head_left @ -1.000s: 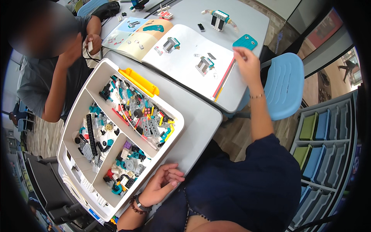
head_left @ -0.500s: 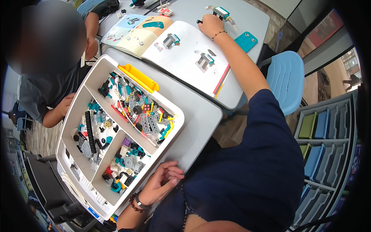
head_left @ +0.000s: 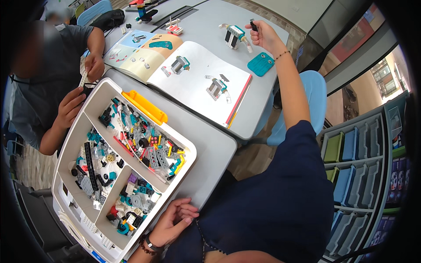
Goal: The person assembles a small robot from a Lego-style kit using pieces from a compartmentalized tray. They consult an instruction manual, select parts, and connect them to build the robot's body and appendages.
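Observation:
My right hand (head_left: 265,38) is raised over the far end of the table, pinching a small black brick piece (head_left: 253,25). Just left of it stands a built brick model (head_left: 236,36) in teal, black and white with clear parts. Below that hand lies a teal plate piece (head_left: 261,65) with two round eye-like spots. My left hand (head_left: 176,220) rests at the near table edge beside the sorting tray (head_left: 189,163), its fingers loosely bent and holding nothing. An instruction booklet (head_left: 193,98) lies spread in the middle, showing pictures of a similar model.
Mixed bricks (head_left: 142,142) fill the tray's compartments, and a yellow latch (head_left: 144,106) sits on its side. At the left, a co-worker's hands (head_left: 93,66) hold a white strip piece. Beyond the table's right edge are a blue chair (head_left: 313,94) and shelves of bins (head_left: 351,144).
My right hand has gone from the left of the brick model to its right, carrying the black piece. The whole view has shifted slightly. My left hand stays by the tray.

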`<move>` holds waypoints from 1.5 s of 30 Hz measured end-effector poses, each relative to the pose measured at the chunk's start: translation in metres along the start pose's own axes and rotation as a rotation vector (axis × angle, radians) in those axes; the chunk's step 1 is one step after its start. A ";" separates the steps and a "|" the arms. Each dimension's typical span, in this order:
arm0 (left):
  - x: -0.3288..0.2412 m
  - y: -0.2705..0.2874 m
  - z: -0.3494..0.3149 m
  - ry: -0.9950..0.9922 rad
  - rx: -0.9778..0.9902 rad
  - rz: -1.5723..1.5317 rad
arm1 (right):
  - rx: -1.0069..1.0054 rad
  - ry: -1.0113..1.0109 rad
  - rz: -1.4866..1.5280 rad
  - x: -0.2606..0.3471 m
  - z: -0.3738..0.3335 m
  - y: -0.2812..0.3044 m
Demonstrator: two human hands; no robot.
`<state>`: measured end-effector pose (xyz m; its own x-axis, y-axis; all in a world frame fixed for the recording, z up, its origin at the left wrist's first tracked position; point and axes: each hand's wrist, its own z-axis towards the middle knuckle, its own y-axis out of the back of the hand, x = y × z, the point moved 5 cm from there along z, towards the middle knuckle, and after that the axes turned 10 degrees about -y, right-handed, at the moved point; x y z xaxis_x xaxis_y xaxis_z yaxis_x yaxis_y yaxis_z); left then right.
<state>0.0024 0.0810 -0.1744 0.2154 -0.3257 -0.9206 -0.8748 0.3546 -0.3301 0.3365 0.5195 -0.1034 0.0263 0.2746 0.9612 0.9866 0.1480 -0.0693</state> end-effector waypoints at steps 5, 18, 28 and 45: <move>0.001 0.001 -0.001 -0.001 -0.005 -0.011 | -0.262 0.133 -0.539 0.018 0.030 0.004; 0.000 0.002 -0.001 -0.005 0.012 0.014 | -0.316 -0.036 -1.027 0.045 0.050 -0.017; 0.000 0.001 -0.001 -0.002 -0.004 -0.029 | -0.316 0.021 -1.136 0.048 0.049 -0.021; 0.002 0.003 -0.001 0.001 0.006 -0.024 | -0.198 -0.063 -1.175 0.041 0.068 -0.007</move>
<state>-0.0005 0.0811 -0.1767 0.2362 -0.3348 -0.9122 -0.8669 0.3515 -0.3535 0.3192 0.5947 -0.0819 -0.9120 0.1157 0.3935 0.4092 0.1922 0.8920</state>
